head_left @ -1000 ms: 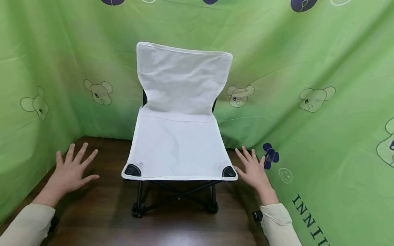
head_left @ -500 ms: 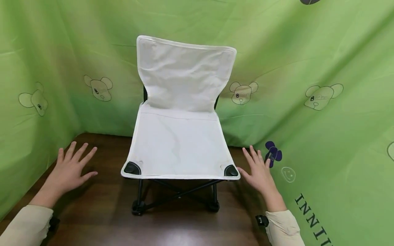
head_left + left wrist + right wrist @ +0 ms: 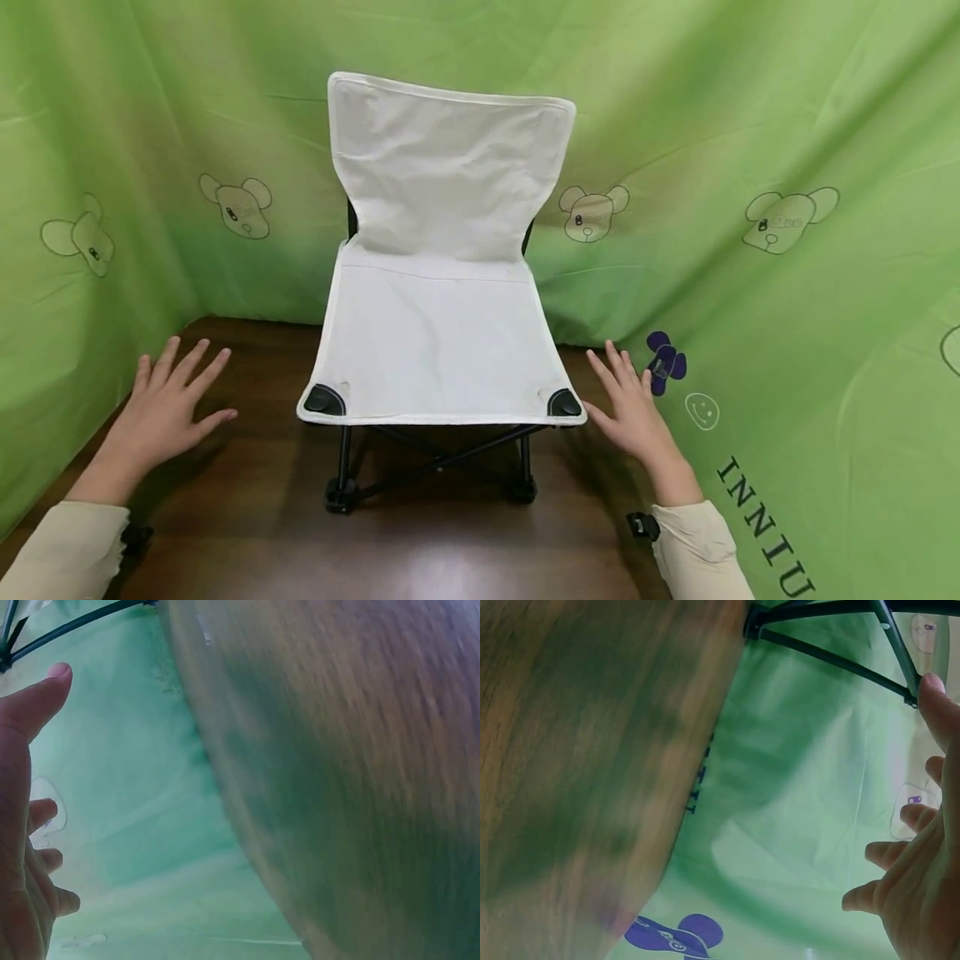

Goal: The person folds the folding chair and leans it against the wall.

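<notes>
A folding chair [image 3: 442,342] with white fabric seat and back and a black crossed-leg frame stands upright in the middle of the head view. To its left, my left hand [image 3: 161,412] is held over the brown surface with fingers spread, apart from the chair. My right hand [image 3: 633,412] is spread too, its thumb close by the seat's front right corner; whether it touches cannot be told. Neither hand holds anything. Part of the chair's dark frame [image 3: 825,656] shows near the thumb in the right wrist view, and a bit of the frame [image 3: 79,628] appears in the left wrist view.
Green cloth [image 3: 675,150] printed with bear heads hangs behind the chair and along both sides. Beneath is a dark brown wood-grain surface [image 3: 247,533]. The right forearm is close to the cloth at the right.
The chair sits slightly higher and a little larger in the head view as the view shifts. My right hand appears slightly farther right; both hands stay spread.
</notes>
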A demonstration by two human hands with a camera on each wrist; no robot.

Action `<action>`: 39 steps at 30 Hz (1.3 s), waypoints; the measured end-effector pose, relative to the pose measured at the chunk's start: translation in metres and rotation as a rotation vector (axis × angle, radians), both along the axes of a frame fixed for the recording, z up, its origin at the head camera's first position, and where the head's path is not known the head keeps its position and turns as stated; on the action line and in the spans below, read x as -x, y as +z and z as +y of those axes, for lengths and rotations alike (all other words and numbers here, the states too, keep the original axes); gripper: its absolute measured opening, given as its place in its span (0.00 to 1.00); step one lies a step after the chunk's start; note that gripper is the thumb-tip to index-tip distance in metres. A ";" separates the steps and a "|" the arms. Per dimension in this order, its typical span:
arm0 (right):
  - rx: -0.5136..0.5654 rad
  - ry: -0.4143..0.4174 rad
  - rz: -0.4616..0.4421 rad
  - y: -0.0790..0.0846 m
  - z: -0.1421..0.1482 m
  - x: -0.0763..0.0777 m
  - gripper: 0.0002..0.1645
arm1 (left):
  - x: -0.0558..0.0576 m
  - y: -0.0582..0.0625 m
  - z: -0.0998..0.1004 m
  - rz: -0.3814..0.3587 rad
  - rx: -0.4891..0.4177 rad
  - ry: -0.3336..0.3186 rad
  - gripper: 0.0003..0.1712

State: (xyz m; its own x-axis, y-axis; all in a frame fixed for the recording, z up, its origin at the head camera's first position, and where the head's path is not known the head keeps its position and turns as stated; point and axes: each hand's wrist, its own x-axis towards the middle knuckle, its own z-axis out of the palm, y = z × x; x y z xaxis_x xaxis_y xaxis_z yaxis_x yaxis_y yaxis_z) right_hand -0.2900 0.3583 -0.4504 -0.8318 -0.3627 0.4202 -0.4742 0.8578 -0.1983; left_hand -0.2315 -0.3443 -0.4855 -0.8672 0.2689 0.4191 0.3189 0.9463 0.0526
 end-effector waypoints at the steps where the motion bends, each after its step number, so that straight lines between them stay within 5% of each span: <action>1: 0.011 0.006 0.005 0.001 0.000 0.000 0.54 | 0.000 0.000 0.000 0.002 -0.010 0.004 0.59; 13: 0.054 0.029 0.062 0.012 0.000 -0.009 0.52 | -0.008 0.000 0.003 0.021 -0.043 -0.008 0.61; 23: 0.053 0.071 0.127 0.016 -0.003 -0.018 0.52 | -0.011 0.013 0.008 0.056 -0.118 -0.057 0.62; 39: 0.211 0.188 0.144 0.023 -0.007 -0.036 0.51 | -0.023 0.021 0.025 0.145 -0.256 -0.158 0.61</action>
